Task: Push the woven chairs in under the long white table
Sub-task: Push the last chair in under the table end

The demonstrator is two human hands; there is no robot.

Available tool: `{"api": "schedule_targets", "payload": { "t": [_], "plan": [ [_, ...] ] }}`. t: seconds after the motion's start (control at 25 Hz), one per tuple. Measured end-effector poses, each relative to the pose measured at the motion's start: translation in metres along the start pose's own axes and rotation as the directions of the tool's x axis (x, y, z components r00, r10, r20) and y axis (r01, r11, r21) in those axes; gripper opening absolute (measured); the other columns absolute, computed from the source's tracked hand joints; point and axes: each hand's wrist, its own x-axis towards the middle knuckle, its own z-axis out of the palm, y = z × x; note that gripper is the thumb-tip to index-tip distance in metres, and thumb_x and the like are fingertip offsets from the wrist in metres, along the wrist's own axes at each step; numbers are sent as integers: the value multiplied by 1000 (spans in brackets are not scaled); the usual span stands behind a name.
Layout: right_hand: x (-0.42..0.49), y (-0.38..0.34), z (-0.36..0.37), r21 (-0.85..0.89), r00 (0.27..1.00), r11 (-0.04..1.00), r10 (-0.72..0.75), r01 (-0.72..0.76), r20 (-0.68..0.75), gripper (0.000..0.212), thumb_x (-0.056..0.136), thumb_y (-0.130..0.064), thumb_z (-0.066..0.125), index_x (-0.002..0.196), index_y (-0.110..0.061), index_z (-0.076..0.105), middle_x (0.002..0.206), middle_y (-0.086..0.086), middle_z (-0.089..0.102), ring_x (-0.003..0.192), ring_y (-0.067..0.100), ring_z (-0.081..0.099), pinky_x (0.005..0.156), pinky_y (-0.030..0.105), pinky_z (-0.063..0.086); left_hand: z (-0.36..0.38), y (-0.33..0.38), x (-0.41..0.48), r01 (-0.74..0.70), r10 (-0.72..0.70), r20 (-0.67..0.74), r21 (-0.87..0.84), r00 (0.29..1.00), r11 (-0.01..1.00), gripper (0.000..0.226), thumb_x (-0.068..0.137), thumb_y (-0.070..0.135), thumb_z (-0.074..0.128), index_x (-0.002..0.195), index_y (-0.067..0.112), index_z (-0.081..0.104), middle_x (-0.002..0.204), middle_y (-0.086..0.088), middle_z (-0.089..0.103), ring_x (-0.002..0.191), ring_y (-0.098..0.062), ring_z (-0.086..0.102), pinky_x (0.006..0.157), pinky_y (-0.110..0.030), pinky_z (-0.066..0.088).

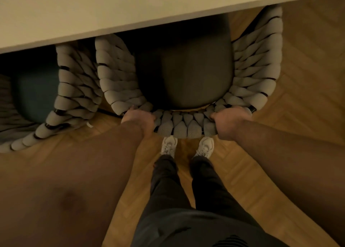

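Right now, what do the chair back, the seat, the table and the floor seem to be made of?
Chair back: thick grey knitted tubes, soft and matte, wound on a dark frame, probably metal.
Seat: dark smooth matte pad; fabric or leather, unclear.
Table: flat white matte board, perhaps laminate or painted wood.
Floor: wood parquet in herringbone strips, slightly glossy.

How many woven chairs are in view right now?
2. The middle chair has its seat partly under the white table, left hand and right hand gripping its back. The left chair stands beside it, cut by the frame edge. More may be out of view.
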Motion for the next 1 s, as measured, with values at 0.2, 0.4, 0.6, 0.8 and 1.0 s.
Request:
{"api": "schedule_targets", "payload": {
  "t": [0.2,0.4,0.6,0.8,1.0],
  "plan": [
    [1,-5,10,-23,999,1000,11,-12,-47,37,99,-26,52,134,-38,59,122,-4,68,115,22,62,105,45,41,-2,-1,-14,-38,31,-71,-103,997,994,62,100,29,54,158,41,38,143,-4,61,126,-28,60,97,-42,51],
    [0,2,34,26,999,999,41,-40,-28,28,100,-29,52,123,-38,63,115,-5,70,112,23,65,111,52,34,-5,15,-24,-93,80,-98,-135,992,986,61,99,26,53,157,40,39,133,-3,65,119,-25,63,97,-41,54],
    [-5,23,57,33,997,997,75,-74,-30,28,100,-36,53,124,-41,67,119,-6,71,121,22,61,117,53,25,-10,38,-25,-159,139,-137,-142,981,977,55,97,26,51,151,36,45,124,1,68,113,-23,65,86,-36,53],
    [-2,55,54,40,996,996,82,-80,-48,29,100,-33,50,121,-41,68,118,-7,72,118,21,63,117,51,25,-30,48,-20,-164,137,-209,-118,968,979,55,95,26,50,148,42,46,118,5,69,107,-20,66,79,-34,51],
    [9,80,43,-12,994,997,78,-79,-75,29,101,-34,50,121,-38,69,117,-5,73,118,23,64,118,53,24,-49,61,-11,-171,135,-230,-144,964,975,49,94,26,52,140,41,50,117,7,68,107,-19,64,73,-32,43]
  ]
}}
